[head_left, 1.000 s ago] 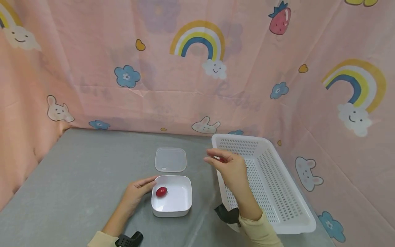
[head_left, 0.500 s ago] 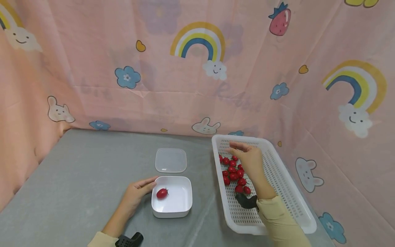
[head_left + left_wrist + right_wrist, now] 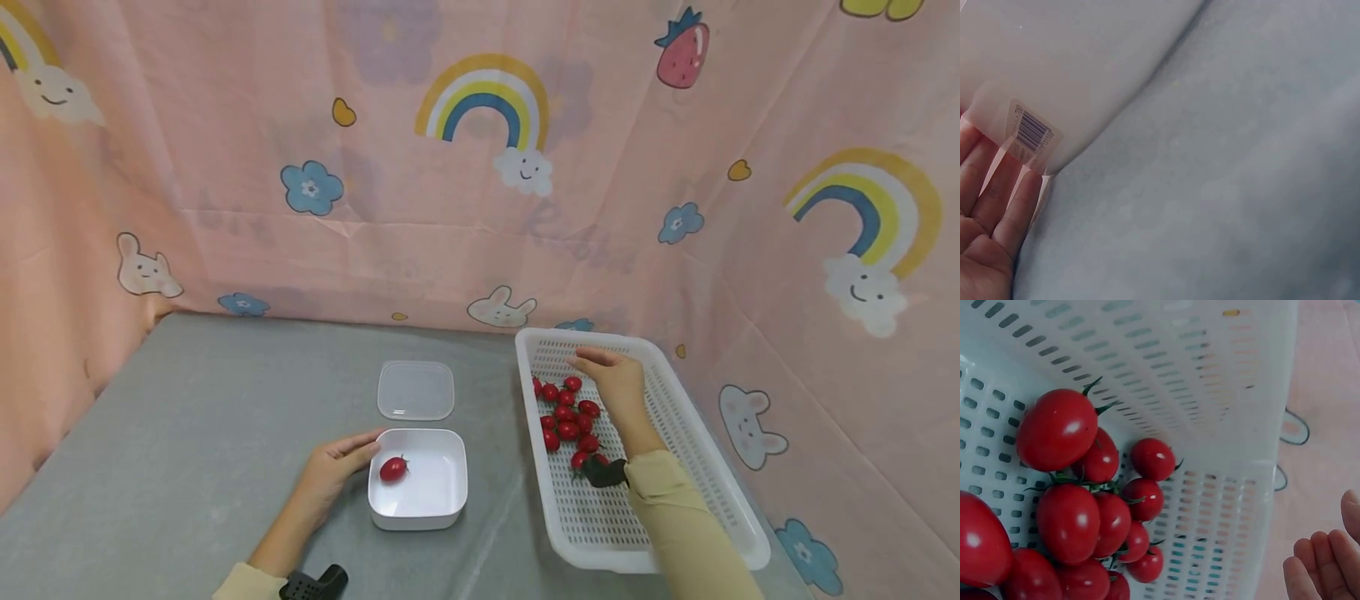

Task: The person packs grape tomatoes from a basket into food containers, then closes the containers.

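Note:
In the head view my left hand (image 3: 341, 467) touches the left side of a white square box (image 3: 431, 500). In the left wrist view its fingers (image 3: 1015, 212) lie straight against the box wall, by a barcode label (image 3: 1032, 132). One cherry tomato (image 3: 393, 469) lies inside the box at the left. My right hand (image 3: 618, 387) hovers over the back part of a white slotted basket (image 3: 697, 467), its fingers apart and holding nothing. Several cherry tomatoes (image 3: 567, 430) with green stems lie in the basket's left half; the right wrist view shows similar tomatoes (image 3: 1067, 524) close up.
A translucent lid (image 3: 416, 390) lies flat on the grey tabletop (image 3: 225, 433) just behind the box. The basket stands right of the box, with a strip of table between them. A pink printed curtain (image 3: 390, 267) hangs behind and at both sides.
A second ago my right hand held something red at the basket's left rim. It has since moved right over the basket, now holds nothing, and uncovers the tomatoes. My left hand stays put.

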Tool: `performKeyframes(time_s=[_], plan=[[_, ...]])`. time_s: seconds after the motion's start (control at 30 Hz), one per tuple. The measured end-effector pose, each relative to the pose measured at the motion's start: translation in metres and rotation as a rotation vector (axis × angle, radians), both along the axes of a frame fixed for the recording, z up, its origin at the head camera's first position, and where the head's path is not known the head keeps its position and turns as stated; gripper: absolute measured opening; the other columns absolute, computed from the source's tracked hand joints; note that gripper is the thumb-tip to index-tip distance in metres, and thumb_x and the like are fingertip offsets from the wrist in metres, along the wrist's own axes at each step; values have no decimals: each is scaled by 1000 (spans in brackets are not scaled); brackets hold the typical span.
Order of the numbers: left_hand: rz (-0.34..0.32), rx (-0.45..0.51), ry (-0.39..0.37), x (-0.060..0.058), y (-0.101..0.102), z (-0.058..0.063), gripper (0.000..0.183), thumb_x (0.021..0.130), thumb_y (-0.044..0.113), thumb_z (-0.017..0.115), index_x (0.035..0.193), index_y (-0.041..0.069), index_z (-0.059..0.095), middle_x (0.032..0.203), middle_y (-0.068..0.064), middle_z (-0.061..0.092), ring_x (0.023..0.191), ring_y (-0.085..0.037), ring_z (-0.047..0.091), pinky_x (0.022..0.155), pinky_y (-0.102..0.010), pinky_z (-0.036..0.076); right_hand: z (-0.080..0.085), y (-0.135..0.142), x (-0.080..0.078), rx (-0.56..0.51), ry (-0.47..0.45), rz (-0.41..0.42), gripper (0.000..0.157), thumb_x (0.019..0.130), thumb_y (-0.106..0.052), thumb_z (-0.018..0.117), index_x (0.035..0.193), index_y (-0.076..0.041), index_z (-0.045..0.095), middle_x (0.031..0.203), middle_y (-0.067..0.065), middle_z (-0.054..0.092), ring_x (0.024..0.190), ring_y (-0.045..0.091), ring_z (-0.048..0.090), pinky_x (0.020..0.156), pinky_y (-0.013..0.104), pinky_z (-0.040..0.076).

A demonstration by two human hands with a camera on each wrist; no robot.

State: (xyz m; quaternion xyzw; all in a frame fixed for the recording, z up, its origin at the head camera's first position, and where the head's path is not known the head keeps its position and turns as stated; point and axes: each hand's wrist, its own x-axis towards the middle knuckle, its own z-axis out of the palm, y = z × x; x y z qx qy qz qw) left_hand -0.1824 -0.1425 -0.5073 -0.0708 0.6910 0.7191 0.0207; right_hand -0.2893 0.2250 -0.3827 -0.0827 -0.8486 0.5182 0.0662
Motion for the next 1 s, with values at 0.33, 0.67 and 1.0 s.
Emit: performKeyframes(time_s=[0.33, 0.67, 1.0], plan=[[4, -11, -11, -1, -1, -1, 37, 90, 15, 71, 123, -2, 68, 107, 10, 75, 97, 2, 66, 88, -19, 50, -18, 10, -23, 8, -47, -65, 41, 94, -25, 69, 127, -2, 66, 137, 19, 61, 131, 32, 53, 113, 48, 40], [7, -7, -10, -1, -2, -2, 38, 89, 14, 72, 123, -2, 68, 103, 15, 75, 96, 2, 66, 87, -19, 50, -33, 16, -31, 43, -104, -67, 44, 94, -24, 69, 129, 2, 64, 137, 23, 59, 132, 37, 52, 112, 50, 40], [2, -13, -6, -1, -1, -2, 37, 89, 14, 72, 122, -2, 68, 106, 10, 76, 97, 2, 67, 87, -19, 50, -53, 23, -40, 32, -133, -119, 46, 92, -23, 71, 129, 3, 64, 138, 24, 58, 132, 39, 50, 113, 52, 38]])
